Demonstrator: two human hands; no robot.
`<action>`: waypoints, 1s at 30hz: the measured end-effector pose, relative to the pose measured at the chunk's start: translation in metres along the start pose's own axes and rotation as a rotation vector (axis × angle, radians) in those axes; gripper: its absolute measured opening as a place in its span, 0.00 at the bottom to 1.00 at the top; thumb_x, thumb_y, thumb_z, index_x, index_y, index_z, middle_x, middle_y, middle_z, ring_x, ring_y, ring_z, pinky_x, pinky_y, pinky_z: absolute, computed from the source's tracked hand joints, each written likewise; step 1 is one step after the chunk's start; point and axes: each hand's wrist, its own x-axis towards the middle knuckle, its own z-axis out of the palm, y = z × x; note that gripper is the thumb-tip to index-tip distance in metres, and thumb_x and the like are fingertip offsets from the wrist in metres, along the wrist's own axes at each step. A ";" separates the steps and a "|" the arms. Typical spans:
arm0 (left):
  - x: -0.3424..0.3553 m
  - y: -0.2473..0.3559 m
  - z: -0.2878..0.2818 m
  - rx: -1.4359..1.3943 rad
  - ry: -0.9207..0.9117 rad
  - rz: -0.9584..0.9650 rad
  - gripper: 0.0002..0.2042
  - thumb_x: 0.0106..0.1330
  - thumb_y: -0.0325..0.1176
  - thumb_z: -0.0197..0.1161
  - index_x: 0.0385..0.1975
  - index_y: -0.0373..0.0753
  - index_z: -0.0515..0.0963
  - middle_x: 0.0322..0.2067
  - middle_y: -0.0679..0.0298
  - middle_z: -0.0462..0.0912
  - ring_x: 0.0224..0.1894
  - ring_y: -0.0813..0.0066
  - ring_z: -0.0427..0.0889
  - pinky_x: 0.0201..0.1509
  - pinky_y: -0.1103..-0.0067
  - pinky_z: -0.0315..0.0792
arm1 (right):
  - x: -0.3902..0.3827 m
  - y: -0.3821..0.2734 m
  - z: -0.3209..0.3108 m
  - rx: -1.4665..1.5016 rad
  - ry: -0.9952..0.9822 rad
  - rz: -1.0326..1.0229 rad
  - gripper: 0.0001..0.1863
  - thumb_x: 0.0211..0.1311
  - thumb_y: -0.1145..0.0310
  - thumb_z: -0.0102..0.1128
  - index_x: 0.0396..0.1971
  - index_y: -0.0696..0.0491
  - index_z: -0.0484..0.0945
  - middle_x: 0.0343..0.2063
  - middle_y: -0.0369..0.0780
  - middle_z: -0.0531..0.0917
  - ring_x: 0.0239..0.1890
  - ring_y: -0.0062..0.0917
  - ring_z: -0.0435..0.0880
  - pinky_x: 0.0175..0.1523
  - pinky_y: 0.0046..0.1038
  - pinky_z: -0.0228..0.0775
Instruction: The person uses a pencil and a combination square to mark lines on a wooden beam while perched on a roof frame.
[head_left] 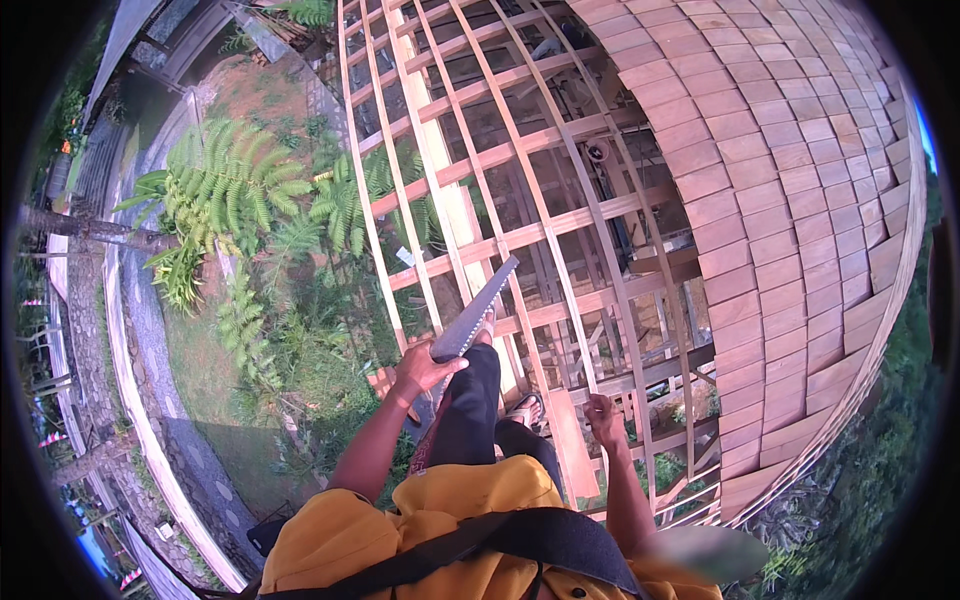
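Note:
A handsaw (478,315) with a grey toothed blade is in my left hand (428,370), which closes around the wide end of the blade. Its narrow tip points up and forward over the roof battens (510,165). The saw's handle is not clearly visible. My right hand (604,420) is out to the right with its fingers curled, close to a thin batten; whatever they may hold is hidden. Between that hand and my legs lies a flat reddish board (573,445). My sandaled foot (523,410) rests on the framework.
Wooden shingles (780,200) cover the curved roof on the right. Wide gaps between battens open onto timbers and ground far below. Down on the left are ferns (235,185), grass and a stone path (160,350). A pale beam (440,180) runs forward under the battens.

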 end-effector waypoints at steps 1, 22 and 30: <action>0.017 -0.012 -0.017 -0.044 -0.005 0.024 0.37 0.46 0.70 0.69 0.42 0.40 0.84 0.36 0.54 0.88 0.41 0.58 0.87 0.47 0.67 0.78 | 0.013 -0.006 -0.003 -0.023 0.027 -0.056 0.19 0.63 0.60 0.60 0.48 0.56 0.76 0.36 0.46 0.86 0.38 0.38 0.88 0.44 0.37 0.79; 0.144 0.141 -0.247 0.452 -0.489 -0.225 0.45 0.55 0.81 0.44 0.38 0.39 0.85 0.43 0.51 0.85 0.48 0.55 0.84 0.53 0.65 0.74 | 0.292 -0.426 -0.021 0.045 -0.157 -0.140 0.25 0.72 0.52 0.48 0.53 0.58 0.76 0.41 0.51 0.85 0.47 0.41 0.85 0.52 0.35 0.75; 0.183 0.202 -0.266 0.456 -0.536 -0.114 0.42 0.56 0.78 0.47 0.33 0.38 0.86 0.38 0.50 0.83 0.44 0.53 0.83 0.48 0.62 0.75 | 0.380 -0.526 -0.030 -0.513 -0.805 -0.432 0.34 0.70 0.41 0.45 0.61 0.55 0.71 0.59 0.51 0.75 0.62 0.47 0.73 0.67 0.42 0.63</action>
